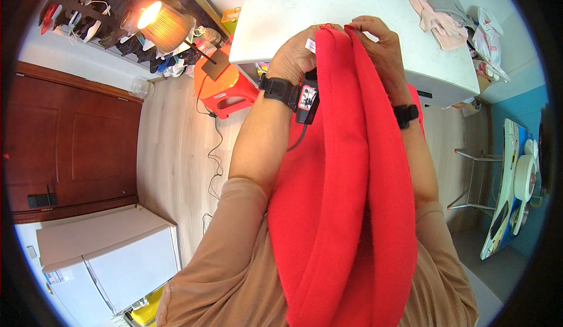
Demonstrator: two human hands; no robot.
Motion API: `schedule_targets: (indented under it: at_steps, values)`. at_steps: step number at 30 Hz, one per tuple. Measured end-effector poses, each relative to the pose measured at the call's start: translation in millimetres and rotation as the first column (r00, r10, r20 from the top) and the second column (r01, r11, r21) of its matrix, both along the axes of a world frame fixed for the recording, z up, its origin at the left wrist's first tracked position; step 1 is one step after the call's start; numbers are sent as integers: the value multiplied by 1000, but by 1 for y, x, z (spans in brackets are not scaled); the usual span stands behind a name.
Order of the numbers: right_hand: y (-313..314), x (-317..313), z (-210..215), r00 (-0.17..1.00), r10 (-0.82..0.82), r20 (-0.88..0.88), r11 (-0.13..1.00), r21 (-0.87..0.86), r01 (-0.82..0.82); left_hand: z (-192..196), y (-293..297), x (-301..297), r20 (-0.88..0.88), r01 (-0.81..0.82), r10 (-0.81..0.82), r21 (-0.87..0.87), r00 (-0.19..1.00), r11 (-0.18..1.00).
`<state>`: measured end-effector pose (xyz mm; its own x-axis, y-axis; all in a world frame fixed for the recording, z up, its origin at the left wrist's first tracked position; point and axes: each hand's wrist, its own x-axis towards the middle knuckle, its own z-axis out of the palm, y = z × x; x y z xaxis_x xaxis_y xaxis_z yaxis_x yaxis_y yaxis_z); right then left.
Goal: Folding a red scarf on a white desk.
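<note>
Left hand [295, 53] and right hand [383, 48] pinch the long red felt-like cloth [343, 168] at its far end, apparently so its folds hang lengthwise.

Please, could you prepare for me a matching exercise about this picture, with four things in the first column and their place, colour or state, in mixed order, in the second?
Column one
1. Red cloth
2. Lamp
3. Grey and pink fabrics
4. Door

Column two
A. Lying on the white table
B. Dark reddish brown, at the left of the picture
C. Held by the left hand and right hand
D. Lit, above the orange stool

Right pairs: 1-C, 2-D, 3-A, 4-B
</note>
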<state>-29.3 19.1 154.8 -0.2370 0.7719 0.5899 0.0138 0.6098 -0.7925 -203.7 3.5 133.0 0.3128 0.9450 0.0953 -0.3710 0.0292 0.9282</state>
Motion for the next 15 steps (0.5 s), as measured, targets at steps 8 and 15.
schedule_targets:
  at_steps: [8,15]
  values:
    - [12,-1,13,985,170,-12,963,-209,-169,1,0,3,294,-34,85,-174,952,984]
    - [-18,6,75,960,265,89,964,-30,-264,22,-9,2,203,-176,158,71,966,982]
